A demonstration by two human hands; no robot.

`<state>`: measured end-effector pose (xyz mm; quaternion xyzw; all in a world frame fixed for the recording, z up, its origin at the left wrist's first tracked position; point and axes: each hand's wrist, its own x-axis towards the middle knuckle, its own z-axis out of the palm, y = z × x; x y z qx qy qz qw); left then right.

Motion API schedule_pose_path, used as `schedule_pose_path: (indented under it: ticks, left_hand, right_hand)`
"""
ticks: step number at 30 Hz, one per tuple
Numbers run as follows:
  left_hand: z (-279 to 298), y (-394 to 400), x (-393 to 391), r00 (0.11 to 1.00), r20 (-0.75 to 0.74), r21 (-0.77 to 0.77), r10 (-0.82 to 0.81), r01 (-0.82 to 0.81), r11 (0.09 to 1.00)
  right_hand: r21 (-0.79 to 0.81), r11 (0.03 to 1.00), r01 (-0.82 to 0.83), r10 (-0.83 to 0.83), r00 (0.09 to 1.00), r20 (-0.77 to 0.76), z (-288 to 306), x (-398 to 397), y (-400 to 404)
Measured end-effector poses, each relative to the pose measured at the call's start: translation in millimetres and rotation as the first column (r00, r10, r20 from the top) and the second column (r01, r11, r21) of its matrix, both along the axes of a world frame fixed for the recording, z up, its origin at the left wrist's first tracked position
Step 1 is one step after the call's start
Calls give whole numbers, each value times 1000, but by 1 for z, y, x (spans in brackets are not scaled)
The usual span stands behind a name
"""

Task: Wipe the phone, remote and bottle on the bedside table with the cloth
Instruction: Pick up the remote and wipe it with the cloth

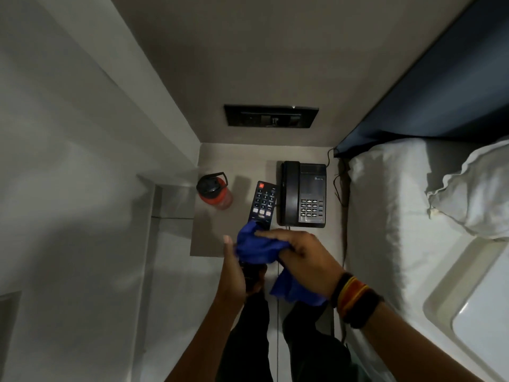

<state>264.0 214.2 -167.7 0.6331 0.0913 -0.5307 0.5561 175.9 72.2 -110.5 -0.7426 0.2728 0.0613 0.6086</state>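
Two hands meet over the near edge of the bedside table (pixel 209 238), working on the black remote (pixel 263 204). It is lifted and tilted, its red power button toward twelve o'clock and its lower end lost under the blue cloth (pixel 256 248). My left hand (pixel 234 268) grips the lower end of the remote from the nine o'clock side, fingers curled under it and thumb stretched up along the cloth. My right hand (pixel 300 257) comes in from four o'clock, fingers pressed together on the bunched cloth and pinching it against the remote, while a loose tail of the cloth hangs down below the wrist at six o'clock. Striped bands (pixel 355 299) circle that wrist. Just beside the remote at three o'clock, the black desk phone (pixel 303 194) lies flat on the table with its handset on the left side and its keypad toward me. At nine o'clock from the remote, well apart from it, the red bottle (pixel 216 193) with a black lid and carry loop stands near the table's left edge. Beyond the table at twelve o'clock a dark switch panel (pixel 271 116) sits in the wall. Out at three o'clock lie the white bed (pixel 385 216) and a pillow (pixel 473 197).
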Motion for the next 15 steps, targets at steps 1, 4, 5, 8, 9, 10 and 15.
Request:
schedule_pose_path:
  ticks: [1, 4, 5, 8, 9, 10, 15]
  left_hand:
    - [-1, 1, 2, 1000, 15, -15, -19, 19, 1000]
    - [2, -4, 7, 991, 109, -77, -81, 90, 993]
    - [5, -6, 7, 987, 129, -95, -96, 109, 989]
    - [5, -10, 7, 985, 139, -96, -102, 116, 989]
    - [5, -11, 7, 987, 134, -92, -89, 102, 991]
    - [3, -11, 8, 987, 141, -78, -74, 86, 993]
    - [2, -15, 14, 984, 172, 22, -40, 37, 999]
  right_hand:
    - [70, 993, 90, -92, 996, 19, 3, 0, -5]
    - [-4, 941, 339, -338, 939, 58, 3, 12, -32]
    - [-77, 933, 353, -349, 935, 54, 2, 19, -43]
    - [-357, 929, 102, -128, 991, -49, -1, 38, -57]
    - [-429, 903, -6, -28, 997, -73, -2, 39, -55]
    - [-485, 870, -86, 55, 996, -77, -4, 36, -49]
    - [-386, 902, -191, 194, 981, -32, -7, 5, -6]
